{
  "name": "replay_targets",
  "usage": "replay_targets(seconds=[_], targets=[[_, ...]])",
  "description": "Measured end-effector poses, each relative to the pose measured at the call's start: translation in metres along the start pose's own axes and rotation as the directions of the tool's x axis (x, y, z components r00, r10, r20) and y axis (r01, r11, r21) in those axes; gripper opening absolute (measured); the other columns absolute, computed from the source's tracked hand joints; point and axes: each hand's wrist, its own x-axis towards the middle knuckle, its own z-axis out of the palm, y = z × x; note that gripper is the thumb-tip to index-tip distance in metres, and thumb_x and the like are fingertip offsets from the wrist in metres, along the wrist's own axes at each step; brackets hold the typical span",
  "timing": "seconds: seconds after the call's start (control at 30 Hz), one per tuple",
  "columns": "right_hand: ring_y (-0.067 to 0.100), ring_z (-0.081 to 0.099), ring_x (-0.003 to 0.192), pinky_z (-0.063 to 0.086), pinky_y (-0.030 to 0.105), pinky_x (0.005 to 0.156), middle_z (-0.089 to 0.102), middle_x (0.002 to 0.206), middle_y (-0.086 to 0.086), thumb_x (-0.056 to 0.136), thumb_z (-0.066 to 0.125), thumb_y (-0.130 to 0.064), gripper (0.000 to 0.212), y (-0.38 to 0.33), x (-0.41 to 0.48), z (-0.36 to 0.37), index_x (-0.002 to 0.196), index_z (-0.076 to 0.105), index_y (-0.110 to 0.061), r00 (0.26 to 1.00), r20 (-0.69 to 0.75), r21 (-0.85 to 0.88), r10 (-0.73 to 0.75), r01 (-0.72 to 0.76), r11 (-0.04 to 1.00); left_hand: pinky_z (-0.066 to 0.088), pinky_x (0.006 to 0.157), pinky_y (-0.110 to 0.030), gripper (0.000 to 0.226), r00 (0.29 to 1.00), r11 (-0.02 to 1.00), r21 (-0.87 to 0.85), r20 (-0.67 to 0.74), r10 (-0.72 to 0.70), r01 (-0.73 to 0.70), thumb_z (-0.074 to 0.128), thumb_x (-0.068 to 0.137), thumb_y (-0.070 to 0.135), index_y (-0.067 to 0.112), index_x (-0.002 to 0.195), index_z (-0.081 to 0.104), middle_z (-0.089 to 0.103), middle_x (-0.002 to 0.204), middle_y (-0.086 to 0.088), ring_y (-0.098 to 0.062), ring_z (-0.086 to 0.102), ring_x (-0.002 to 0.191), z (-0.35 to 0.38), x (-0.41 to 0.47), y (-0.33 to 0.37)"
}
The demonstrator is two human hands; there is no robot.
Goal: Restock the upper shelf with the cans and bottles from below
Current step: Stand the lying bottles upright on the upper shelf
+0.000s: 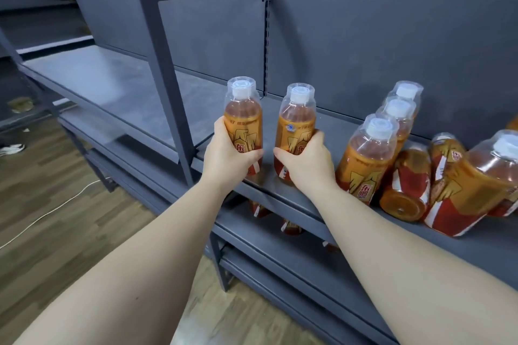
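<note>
Bottles (243, 117) upright at the front edge of the upper shelf (330, 120), one in each grip.

Our left hand (224, 154) curls round the left bottle (244, 131), our right hand (305, 161) round the right bottle (293, 126), the two held apart. We see clear plastic, amber drink, orange-and-red labels, white caps under clear covers. Further right along the shelf, three standing bottles (367, 159) form a row beside toppled bottles (406, 190).

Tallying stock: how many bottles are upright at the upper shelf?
5: one bottle in the left hand, one in the right hand, three lined up right of them. More may be hidden past the edge.
</note>
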Motion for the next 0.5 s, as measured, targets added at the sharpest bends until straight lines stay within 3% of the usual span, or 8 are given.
replay_targets(seconds=[0.13,0.3,0.4,0.5], targets=[[0.016,0.051,0.088,0.041,0.025,0.066,0.05,0.106,-0.004,0.082,0.077,-0.047,0.063,-0.004,0.019,0.01,0.124,0.039,-0.018,0.998,-0.048,0.024,0.046,-0.045,0.999,0.051,0.091,-0.031,0.081,0.999,1.0,0.0,0.047,0.006,-0.006,0.083,0.079,0.027,0.027,0.14,0.031,0.053,0.123,0.011,-0.013,0.055,0.114,0.008,0.029,-0.009],[0.003,0.043,0.056,0.031,0.018,0.051,0.044,0.089,-0.009,0.085,0.075,-0.044,0.055,-0.009,0.047,0.016,0.113,0.033,-0.022,0.985,-0.116,0.012,0.131,-0.13,0.991,0.05,0.095,-0.035,0.084,0.994,1.0,-0.014,0.112,0.014,-0.012,0.083,0.079,0.025,0.026,0.143,0.028,0.053,0.128,0.008,-0.014,0.053,0.116,0.019,0.076,-0.021],[0.002,0.043,0.056,0.036,0.023,0.057,0.042,0.078,-0.015,0.085,0.076,-0.042,0.054,-0.012,0.062,0.019,0.111,0.034,-0.021,0.968,-0.171,0.005,0.184,-0.186,0.983,0.051,0.095,-0.037,0.081,0.987,0.999,-0.03,0.16,0.015,-0.011,0.083,0.079,0.024,0.027,0.14,0.029,0.053,0.124,0.009,-0.016,0.055,0.114,0.025,0.106,-0.022],[0.005,0.047,0.063,0.041,0.03,0.07,0.047,0.083,-0.01,0.083,0.078,-0.043,0.056,-0.011,0.079,0.023,0.111,0.035,-0.021,0.949,-0.224,0.014,0.222,-0.225,0.974,0.05,0.093,-0.035,0.077,0.979,0.997,-0.077,0.202,0.015,0.001,0.083,0.079,0.02,0.026,0.137,0.032,0.052,0.121,0.009,-0.015,0.054,0.111,0.034,0.132,-0.021]])
